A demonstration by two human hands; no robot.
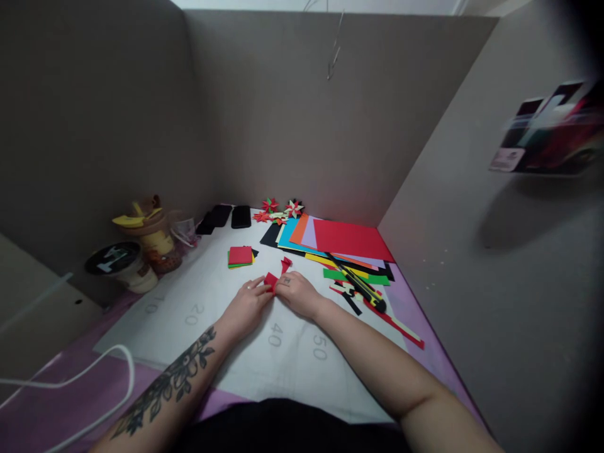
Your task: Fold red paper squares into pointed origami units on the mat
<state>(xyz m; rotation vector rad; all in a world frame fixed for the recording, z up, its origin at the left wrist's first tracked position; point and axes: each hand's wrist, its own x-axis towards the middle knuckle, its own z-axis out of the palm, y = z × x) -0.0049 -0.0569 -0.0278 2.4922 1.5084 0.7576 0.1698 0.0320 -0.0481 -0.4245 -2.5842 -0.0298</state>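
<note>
A small piece of red paper [270,280] lies between my two hands on the white sheet. My left hand [250,302] has its fingers closed on the paper's left and lower side. On its right edge press the fingers of my right hand [295,292], which partly cover it. Just beyond the right hand lies a folded red paper piece [285,264]. To the left, a stack of square papers [240,255] has red on top, with green, yellow and black edges showing below.
Coloured sheets [349,239] fan out at the back right. A yellow-black utility knife [363,286] lies among paper strips [346,292]. Folded paper stars [293,209] and a black phone [241,217] are at the back. Cups [125,264] stand left, near a white cable [129,371].
</note>
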